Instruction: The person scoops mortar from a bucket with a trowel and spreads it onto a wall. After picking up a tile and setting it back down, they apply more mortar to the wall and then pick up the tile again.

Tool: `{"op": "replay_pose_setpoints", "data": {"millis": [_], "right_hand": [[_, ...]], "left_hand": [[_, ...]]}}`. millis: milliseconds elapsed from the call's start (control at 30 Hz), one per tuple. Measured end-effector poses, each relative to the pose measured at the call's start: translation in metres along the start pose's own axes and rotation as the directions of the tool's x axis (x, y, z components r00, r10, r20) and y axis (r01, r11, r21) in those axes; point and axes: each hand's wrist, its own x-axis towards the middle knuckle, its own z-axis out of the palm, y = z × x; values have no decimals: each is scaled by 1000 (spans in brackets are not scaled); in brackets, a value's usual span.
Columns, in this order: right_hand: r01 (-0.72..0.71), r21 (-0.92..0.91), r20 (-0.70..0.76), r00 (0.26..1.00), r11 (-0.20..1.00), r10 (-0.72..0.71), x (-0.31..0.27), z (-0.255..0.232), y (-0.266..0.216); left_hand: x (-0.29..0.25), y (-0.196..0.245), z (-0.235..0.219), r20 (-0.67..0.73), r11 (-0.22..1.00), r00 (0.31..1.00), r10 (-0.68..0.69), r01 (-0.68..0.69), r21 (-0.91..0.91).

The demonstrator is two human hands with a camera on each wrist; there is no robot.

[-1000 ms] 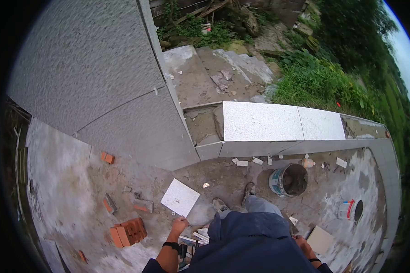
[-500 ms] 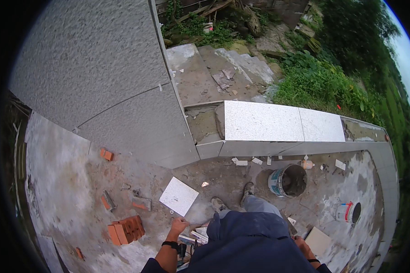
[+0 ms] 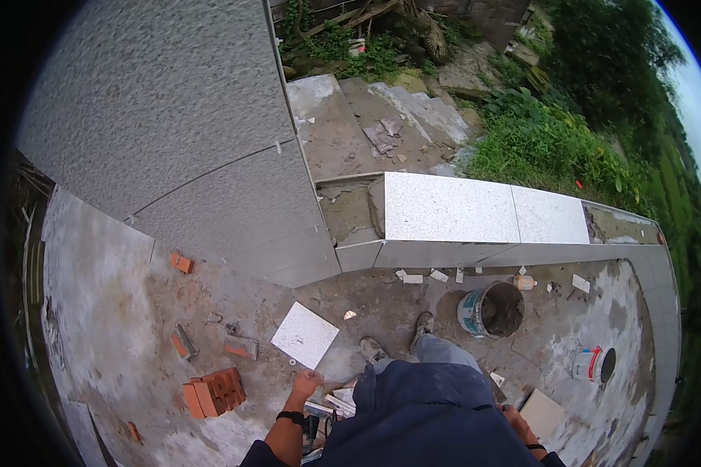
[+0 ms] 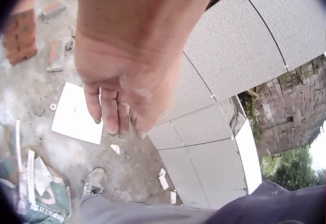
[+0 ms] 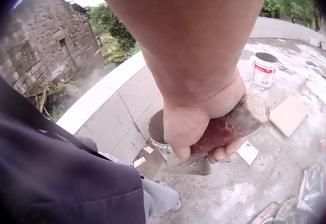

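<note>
My left hand (image 3: 307,381) hangs over the ground with nothing in it; in the left wrist view its fingers (image 4: 109,113) droop loosely. Below and beyond it a square white tile (image 3: 305,335) lies flat on the concrete. At my other side, my right hand (image 5: 191,127) grips the thick red handle of a trowel (image 5: 226,130), its butt end crusted with mortar. Part of a flat grey blade (image 5: 196,168) shows beneath the fingers. In the head view this hand is at the lower right, near a beige tile (image 3: 543,412) on the ground.
A large bucket (image 3: 470,311) with grey mortar stands by my feet, a smaller white bucket (image 3: 586,363) farther right. Ahead runs a low wall topped with white tiles (image 3: 452,206). A tall tiled wall (image 3: 163,117) rises at left. Bricks (image 3: 214,393) and tile scraps (image 3: 413,279) lie about.
The head view has shifted slightly, so the tall wall and bricks sit a little differently in it. Both hands keep nearly the same place and pose.
</note>
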Motion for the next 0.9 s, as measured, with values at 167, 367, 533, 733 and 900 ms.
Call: {"op": "replay_pose_setpoints", "data": {"millis": [167,367,533,733,900], "right_hand": [[-8,7,22,1000,1000,7,-3,-3,-7],[-20,37,4,1000,999,20,-31,-15,-32],[-10,20,47,999,1000,10,-9,-16,-8],[0,19,60,998,1000,-1,-15,-34,-7],[27,146,31,999,989,-32,6,-44,13]], "left_hand": [[-4,10,-8,5,997,999,-44,43,67],[1,3,-4,-31,999,999,-34,35,31],[10,-21,3,-61,996,997,44,-49,-74],[-13,35,3,-64,998,996,-61,60,-15],[-12,30,7,-19,996,997,-74,73,-44]]}}
